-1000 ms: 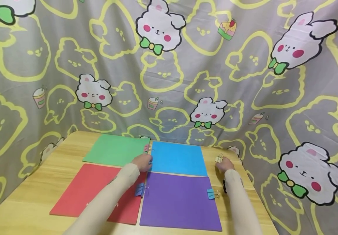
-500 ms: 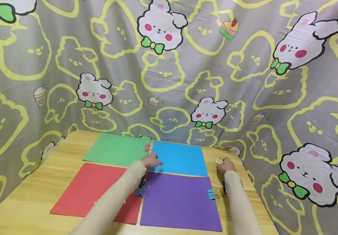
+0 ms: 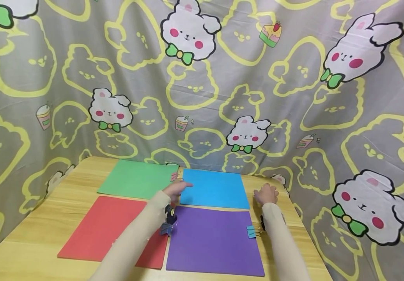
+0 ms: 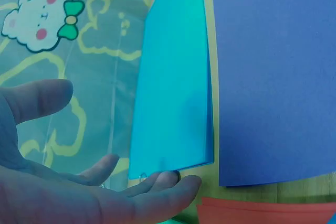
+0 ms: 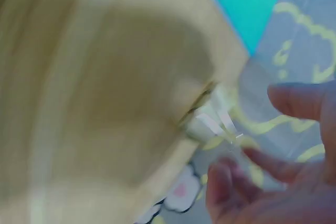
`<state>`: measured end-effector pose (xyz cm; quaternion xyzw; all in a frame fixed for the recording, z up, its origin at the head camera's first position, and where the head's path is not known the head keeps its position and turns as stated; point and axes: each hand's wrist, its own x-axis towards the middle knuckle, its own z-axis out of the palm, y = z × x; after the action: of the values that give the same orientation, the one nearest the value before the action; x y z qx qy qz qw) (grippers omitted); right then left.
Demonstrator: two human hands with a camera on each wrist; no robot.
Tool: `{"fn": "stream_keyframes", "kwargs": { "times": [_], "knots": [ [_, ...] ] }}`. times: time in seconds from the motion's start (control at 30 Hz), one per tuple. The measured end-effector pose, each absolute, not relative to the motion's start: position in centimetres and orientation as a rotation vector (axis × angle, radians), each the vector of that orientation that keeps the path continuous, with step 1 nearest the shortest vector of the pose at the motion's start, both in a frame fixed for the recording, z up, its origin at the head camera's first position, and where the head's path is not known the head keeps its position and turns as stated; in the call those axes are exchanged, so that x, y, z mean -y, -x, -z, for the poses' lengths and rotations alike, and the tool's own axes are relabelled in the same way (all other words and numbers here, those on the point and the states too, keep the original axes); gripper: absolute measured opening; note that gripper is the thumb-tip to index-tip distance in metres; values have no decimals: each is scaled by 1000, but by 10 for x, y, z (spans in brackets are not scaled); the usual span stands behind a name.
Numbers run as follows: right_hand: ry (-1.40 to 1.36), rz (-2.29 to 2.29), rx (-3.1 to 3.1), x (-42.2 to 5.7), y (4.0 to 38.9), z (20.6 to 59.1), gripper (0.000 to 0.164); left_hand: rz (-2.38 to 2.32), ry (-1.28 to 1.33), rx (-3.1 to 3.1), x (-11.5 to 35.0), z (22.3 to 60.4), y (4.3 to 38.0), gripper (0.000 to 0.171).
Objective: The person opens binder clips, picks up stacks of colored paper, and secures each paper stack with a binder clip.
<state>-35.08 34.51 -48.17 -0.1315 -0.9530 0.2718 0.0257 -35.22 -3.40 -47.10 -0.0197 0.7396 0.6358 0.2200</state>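
My left hand (image 3: 174, 189) hovers at the left edge of the blue sheet (image 3: 214, 188), fingers spread and thumb apart in the left wrist view, holding nothing. Beyond its fingers is a pink binder clip (image 3: 174, 176) on the green sheet (image 3: 140, 178). My right hand (image 3: 266, 193) is over the wood to the right of the blue sheet. In the right wrist view a pale binder clip (image 5: 207, 116) lies by its fingertips, handles towards them; the thumb is apart from it. Whether a finger touches the handles I cannot tell. From the head view the hand hides this clip.
A red sheet (image 3: 100, 230) and a purple sheet (image 3: 214, 242) lie nearest me. A dark blue binder clip (image 3: 166, 229) sits between them; a light blue one (image 3: 251, 232) grips the purple sheet's right edge. A patterned curtain (image 3: 202, 86) hangs behind the wooden table (image 3: 30, 234).
My right hand has come off the pale clip, its fingers loosening and spreading over it. My left hand moved right from the sheets' gap, its fingers straightening, then slightly back left.
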Motion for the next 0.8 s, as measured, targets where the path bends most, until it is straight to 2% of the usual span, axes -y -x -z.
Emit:
{"fn": "stream_keyframes", "kwargs": {
  "times": [0.17, 0.3, 0.63, 0.8],
  "knots": [
    [190, -914, 3007, -330, 358, 479, 51, -1768, 145, -2000, 38, 467, 352, 85],
    [137, -964, 3081, -325, 359, 477, 53, -1744, 123, -2017, 35, 466, 351, 82],
    [196, -1108, 3097, -323, 357, 477, 53, -1825, 148, -1936, 35, 465, 354, 74],
    [229, -1279, 3072, -323, 358, 478, 54, -1887, 195, -1881, 36, 467, 357, 80]
  ]
}}
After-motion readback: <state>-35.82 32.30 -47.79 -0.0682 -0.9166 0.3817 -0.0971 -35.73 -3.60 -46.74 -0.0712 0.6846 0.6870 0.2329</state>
